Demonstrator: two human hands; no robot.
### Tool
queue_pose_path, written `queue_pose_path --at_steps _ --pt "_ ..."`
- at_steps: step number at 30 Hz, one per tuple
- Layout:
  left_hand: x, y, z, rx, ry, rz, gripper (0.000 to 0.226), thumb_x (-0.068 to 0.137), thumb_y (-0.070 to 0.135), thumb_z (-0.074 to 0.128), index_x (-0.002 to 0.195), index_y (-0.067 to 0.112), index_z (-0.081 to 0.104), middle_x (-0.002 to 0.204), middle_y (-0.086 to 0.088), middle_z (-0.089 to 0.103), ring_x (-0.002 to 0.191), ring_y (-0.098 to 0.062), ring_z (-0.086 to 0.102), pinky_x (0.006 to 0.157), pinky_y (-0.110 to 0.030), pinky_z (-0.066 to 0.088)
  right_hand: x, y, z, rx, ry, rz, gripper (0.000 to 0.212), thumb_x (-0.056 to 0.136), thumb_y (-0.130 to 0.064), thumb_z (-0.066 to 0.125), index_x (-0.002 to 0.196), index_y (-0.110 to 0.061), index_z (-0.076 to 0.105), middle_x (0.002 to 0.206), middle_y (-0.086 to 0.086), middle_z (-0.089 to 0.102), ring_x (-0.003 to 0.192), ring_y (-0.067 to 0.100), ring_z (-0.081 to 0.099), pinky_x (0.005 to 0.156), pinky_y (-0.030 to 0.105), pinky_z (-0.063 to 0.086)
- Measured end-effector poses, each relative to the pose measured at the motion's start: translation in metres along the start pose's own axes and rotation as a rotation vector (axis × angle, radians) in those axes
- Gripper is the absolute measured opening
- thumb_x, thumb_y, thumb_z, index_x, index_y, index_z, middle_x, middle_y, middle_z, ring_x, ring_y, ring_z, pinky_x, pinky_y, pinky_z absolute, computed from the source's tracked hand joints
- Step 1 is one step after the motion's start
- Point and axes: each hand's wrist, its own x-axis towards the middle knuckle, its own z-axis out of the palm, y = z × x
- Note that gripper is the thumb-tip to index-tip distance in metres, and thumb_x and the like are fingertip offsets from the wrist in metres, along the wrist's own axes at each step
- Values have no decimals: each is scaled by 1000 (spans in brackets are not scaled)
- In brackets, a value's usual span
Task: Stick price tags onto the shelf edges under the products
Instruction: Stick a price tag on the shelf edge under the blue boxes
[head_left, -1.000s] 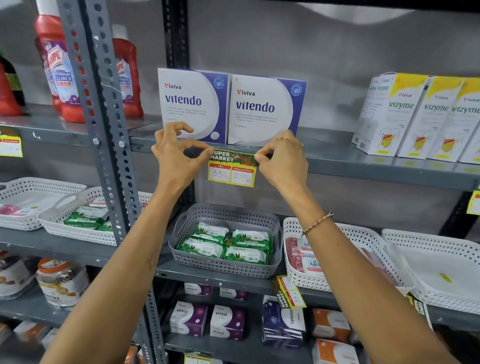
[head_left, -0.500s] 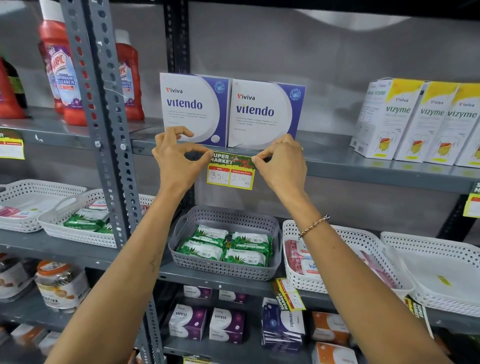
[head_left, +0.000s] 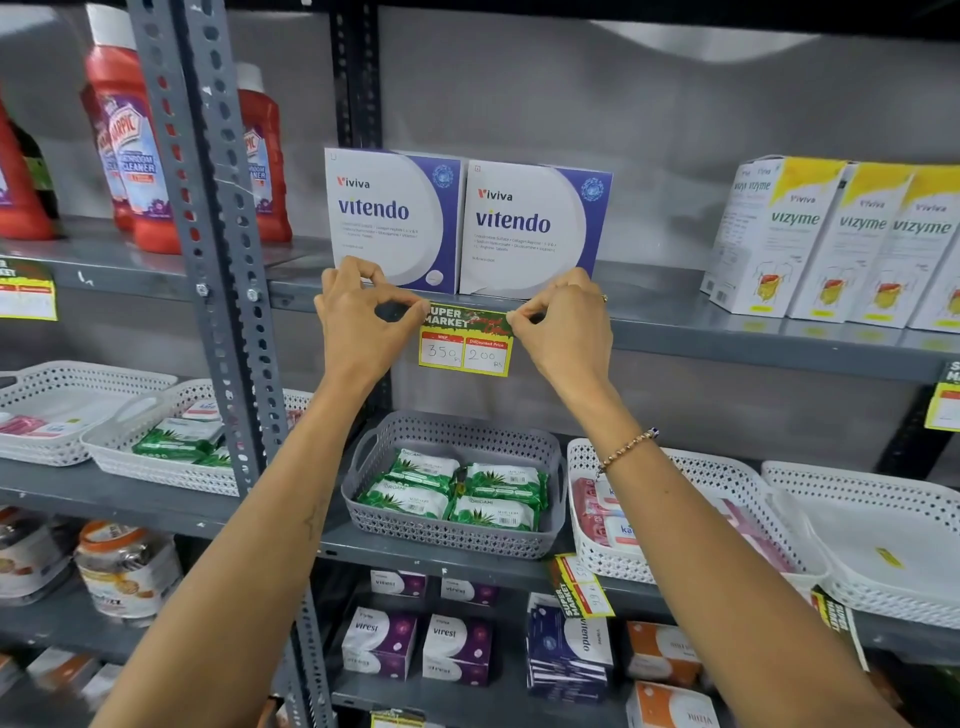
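A yellow and green price tag (head_left: 464, 340) reading 350 and 200 hangs at the front edge of the grey shelf (head_left: 727, 343), just under two white and purple Vitendo boxes (head_left: 467, 223). My left hand (head_left: 363, 322) pinches the tag's upper left corner between thumb and forefinger. My right hand (head_left: 563, 327) pinches its upper right corner the same way. Both hands press the tag's top strip against the shelf edge.
Red cleaner bottles (head_left: 130, 156) stand left of a perforated steel upright (head_left: 208, 234). White Vizyme boxes (head_left: 831, 239) stand at right. Below are a grey basket (head_left: 550, 525) of green wipes, white baskets (head_left: 779, 551) and other tags (head_left: 26, 291) on shelf edges.
Both hands and the tag stay in the same place on the shelf edge; the view has only shifted slightly.
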Motion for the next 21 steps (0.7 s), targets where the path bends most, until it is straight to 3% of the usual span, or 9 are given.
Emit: queue_pose_path --at_steps 5,13,21 --pt "-2 0 -2 24 -22 7 11 74 32 75 80 22 75 96 7 43 96 -10 32 86 -28 20 1 -1 -2 -6 -22 -2 14 81 -21 64 75 -11 72 102 4 54 92 19 52 65 33 51" --pt "1 -2 -13 -41 -64 22 6 74 28 76 74 22 75 97 10 44 98 -8 33 92 -31 22 -1 -1 -7 33 -92 -11 12 76 -23 68 70 -14 72 98 2 54 90 18 51 61 28 37" --pt "5 -5 -8 -11 -41 7 10 75 32 75 79 23 76 98 10 44 101 -9 32 91 -30 19 6 -6 -2 17 -96 -5 14 80 -23 66 77 -12 73 102 5 54 95 19 52 60 27 40"
